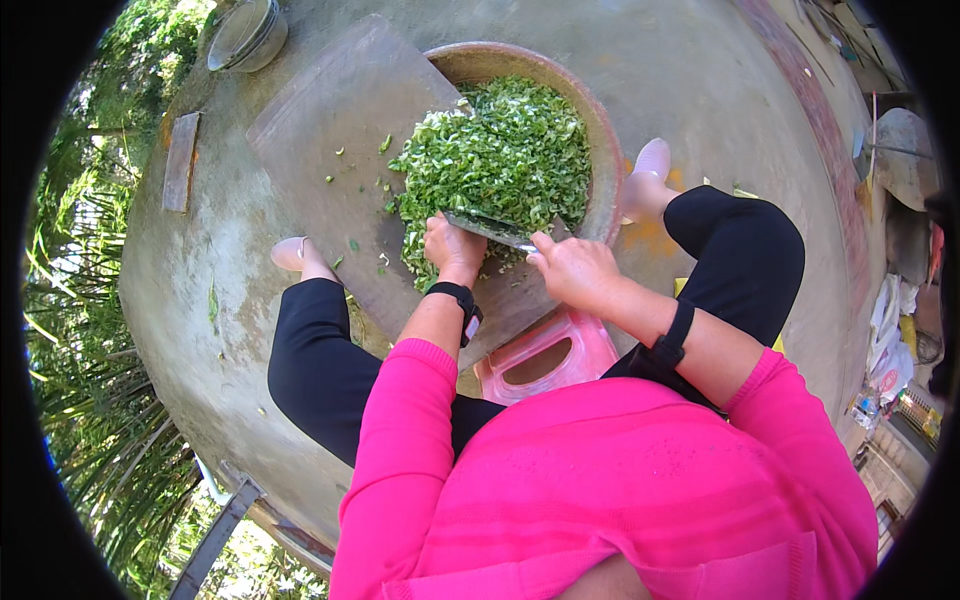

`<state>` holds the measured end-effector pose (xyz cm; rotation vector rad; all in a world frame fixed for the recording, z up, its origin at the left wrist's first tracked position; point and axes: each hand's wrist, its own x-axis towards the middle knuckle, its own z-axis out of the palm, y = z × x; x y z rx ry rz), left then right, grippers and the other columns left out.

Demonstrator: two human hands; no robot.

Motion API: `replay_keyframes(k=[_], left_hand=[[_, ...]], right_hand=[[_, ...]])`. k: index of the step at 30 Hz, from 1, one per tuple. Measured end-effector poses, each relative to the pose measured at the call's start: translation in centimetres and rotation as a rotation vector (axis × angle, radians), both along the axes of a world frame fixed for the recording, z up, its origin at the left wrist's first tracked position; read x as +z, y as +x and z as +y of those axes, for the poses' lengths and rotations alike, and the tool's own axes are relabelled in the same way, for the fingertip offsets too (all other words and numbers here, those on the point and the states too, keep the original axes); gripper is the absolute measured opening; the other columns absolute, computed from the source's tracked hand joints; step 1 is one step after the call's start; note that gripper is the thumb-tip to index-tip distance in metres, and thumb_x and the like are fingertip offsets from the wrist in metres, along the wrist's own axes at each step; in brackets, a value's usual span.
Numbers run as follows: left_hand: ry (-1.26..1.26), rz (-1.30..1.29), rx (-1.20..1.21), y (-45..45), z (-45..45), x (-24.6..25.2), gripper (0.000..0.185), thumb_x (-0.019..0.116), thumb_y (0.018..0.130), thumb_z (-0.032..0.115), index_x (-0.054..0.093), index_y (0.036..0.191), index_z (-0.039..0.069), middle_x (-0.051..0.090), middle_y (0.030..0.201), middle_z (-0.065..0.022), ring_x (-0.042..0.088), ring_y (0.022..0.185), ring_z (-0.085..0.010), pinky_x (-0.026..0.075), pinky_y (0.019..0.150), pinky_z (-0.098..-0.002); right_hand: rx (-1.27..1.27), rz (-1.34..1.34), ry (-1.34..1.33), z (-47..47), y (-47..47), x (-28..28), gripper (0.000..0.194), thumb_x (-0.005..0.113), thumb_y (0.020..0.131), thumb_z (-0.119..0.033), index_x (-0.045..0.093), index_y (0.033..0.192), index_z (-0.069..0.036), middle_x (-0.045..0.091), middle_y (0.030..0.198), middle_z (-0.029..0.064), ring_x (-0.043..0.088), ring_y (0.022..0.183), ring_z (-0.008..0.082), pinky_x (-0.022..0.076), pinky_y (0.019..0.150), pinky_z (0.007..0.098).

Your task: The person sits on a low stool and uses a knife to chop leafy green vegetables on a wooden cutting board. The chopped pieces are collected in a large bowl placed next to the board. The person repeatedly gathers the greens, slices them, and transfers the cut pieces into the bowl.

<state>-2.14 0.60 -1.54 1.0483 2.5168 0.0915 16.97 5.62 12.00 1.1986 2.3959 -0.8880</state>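
My right hand (574,270) grips the handle of a broad-bladed kitchen knife (491,227), whose blade points left over the chopped leafy greens (506,154). Close by the blade's far end is my left hand (455,246), low against the greens with its fingers curled. Its fingertips are partly hidden, so whether it holds some greens cannot be told. The greens form a large heap across a wooden board (352,105) and a round basin (602,127). One side of the basin lies under the board. Loose scraps are scattered over the board's left part.
A pink plastic stool (551,352) stands between my legs, by the board's near edge. Stacked buckets (249,37) and a flat plank (181,161) rest on the concrete floor at the left. Plants (90,300) border the floor there. Plastic bags (890,337) and other items line the right side.
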Motion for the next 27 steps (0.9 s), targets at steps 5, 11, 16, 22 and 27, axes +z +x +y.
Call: replay_keyframes(k=[5,11,16,22,27], left_hand=[[-0.08,-0.041,0.003,-0.4,0.7,1.6,0.051,0.075,0.078,0.026,0.053,0.117,0.001,0.059,0.114,-0.02,0.064,0.106,-0.038,0.055,0.089,-0.0453],[-0.081,-0.12,0.127,-0.4,0.7,1.8,0.059,0.076,0.08,0.03,0.048,0.123,0.001,0.055,0.12,-0.0203,0.059,0.115,-0.0392,0.055,0.091,-0.0474],[0.034,-0.049,0.119,0.0,0.1,-0.1,0.054,0.072,0.083,0.037,0.053,0.115,-0.002,0.057,0.113,-0.0208,0.062,0.101,-0.0385,0.056,0.082,-0.0487],[0.04,-0.021,0.076,0.1,0.2,-0.2,0.049,0.074,0.078,0.032,0.056,0.109,-0.001,0.057,0.11,-0.0197,0.063,0.1,-0.0384,0.057,0.083,-0.0446],[-0.021,-0.01,0.073,-0.4,0.5,0.8,0.049,0.075,0.077,0.027,0.055,0.112,-0.001,0.058,0.112,-0.0205,0.064,0.103,-0.0383,0.057,0.087,-0.042]], right_hand=[[-0.036,0.009,-0.045,3.4,-5.2,-3.5,0.037,0.049,0.101,-0.042,0.064,0.109,-0.009,0.071,0.094,0.0232,0.069,0.092,0.0431,0.0526,0.08,0.0556],[-0.028,-0.013,-0.078,2.1,-2.0,1.4,0.034,0.049,0.101,-0.039,0.063,0.115,-0.01,0.071,0.094,0.0237,0.068,0.09,0.0441,0.0519,0.079,0.056],[-0.01,0.015,-0.051,0.1,0.8,3.2,0.032,0.05,0.102,-0.037,0.061,0.114,-0.01,0.07,0.087,0.0257,0.067,0.083,0.0467,0.0511,0.075,0.0577],[-0.034,-0.075,-0.132,2.4,-3.7,-2.2,0.04,0.045,0.103,-0.043,0.063,0.111,-0.008,0.07,0.093,0.0256,0.067,0.091,0.0469,0.0505,0.08,0.0577],[-0.083,0.023,-0.18,3.8,-5.3,-2.3,0.041,0.046,0.102,-0.043,0.067,0.113,-0.009,0.071,0.1,0.0231,0.067,0.096,0.0446,0.05,0.085,0.0553]])
